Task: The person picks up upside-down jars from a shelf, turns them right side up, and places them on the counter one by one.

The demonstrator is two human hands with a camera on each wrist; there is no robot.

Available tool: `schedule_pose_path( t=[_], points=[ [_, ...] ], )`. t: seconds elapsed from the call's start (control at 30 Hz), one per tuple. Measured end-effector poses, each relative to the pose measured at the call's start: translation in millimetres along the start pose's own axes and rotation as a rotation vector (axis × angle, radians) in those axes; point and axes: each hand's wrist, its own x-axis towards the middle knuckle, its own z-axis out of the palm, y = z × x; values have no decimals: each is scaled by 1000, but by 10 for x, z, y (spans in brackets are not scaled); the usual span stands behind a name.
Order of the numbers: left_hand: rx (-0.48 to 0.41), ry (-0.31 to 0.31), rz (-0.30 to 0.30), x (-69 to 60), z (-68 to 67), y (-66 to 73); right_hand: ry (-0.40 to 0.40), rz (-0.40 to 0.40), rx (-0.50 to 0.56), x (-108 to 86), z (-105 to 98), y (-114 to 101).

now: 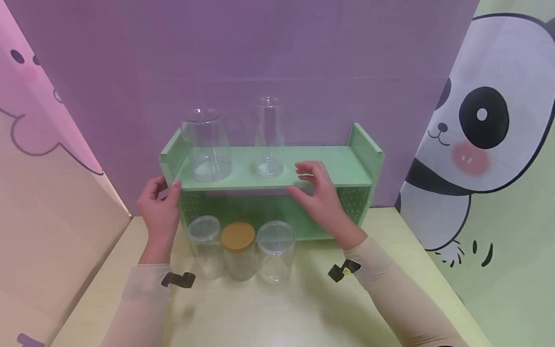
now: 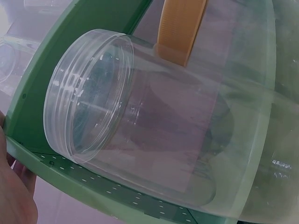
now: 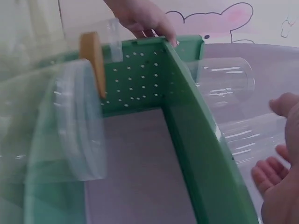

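Observation:
A green two-tier shelf (image 1: pixel 323 154) stands at the back of the table. My left hand (image 1: pixel 159 209) grips its left side panel, thumb at the front edge and fingers outside. On the top board are a wide clear glass vessel (image 1: pixel 210 149) at the left and a tall narrow clear glass (image 1: pixel 270 140) near the middle. My right hand (image 1: pixel 318 195) hovers by the board's front edge, right of the narrow glass, fingers spread and holding nothing. In the right wrist view, a gap separates that hand (image 3: pixel 285 172) from the narrow glass (image 3: pixel 252 140).
Before the shelf stand a slim clear-lidded jar (image 1: pixel 205 250), a jar with an orange-brown lid (image 1: pixel 237 237) and a wider clear-lidded jar (image 1: pixel 276 258). They are on the pale table (image 1: pixel 243 313). A purple backdrop (image 1: pixel 325 58) rises behind; a panda picture (image 1: pixel 485 96) is on the right.

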Motion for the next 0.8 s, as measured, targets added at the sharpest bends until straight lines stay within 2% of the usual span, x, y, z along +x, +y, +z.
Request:
schedule_pose_path(
  t=[0.37,0.6,0.8],
  points=[
    [-26,2,16,9,-7,-22,-82,232,-82,528,90,3],
    [-14,4,10,11,-1,-16,-151,329,-65,693,131,27],
    [-20,-1,6,5,-3,-6,-187,370,-28,786,168,61]
  ],
)
